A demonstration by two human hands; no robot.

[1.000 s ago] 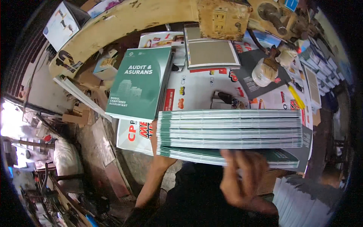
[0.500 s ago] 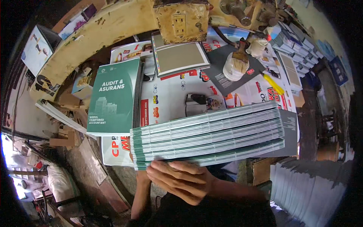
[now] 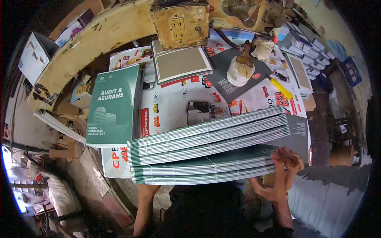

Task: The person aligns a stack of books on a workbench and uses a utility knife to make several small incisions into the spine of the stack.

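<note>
A stack of sewn book blocks [image 3: 210,135] lies across in front of me, its white stitched spines facing me and dark green bands at the left end. Toward the right a wedge-shaped gap parts the upper blocks from the lower ones. My left hand [image 3: 149,190] is at the stack's left end, holding it from below; its fingers are hidden behind the blocks. At the right end, my right hand [image 3: 282,172] is raised with thumb and fingers apart, the fingertips close to the lower blocks' corner. Whether they touch it is unclear.
A pile of green-covered books [image 3: 113,107] stands at the left on printed poster sheets [image 3: 170,99]. Behind are grey-brown boards [image 3: 182,65], a glue-stained brush [image 3: 244,59] over a white tub [image 3: 240,75] and a yellow-handled tool [image 3: 281,88]. A rusty socket box [image 3: 178,25] overhangs the far edge.
My right hand has left the stack's lower middle and moved to its right end. A wide gap now splits the blocks there. The view has shifted slightly.
</note>
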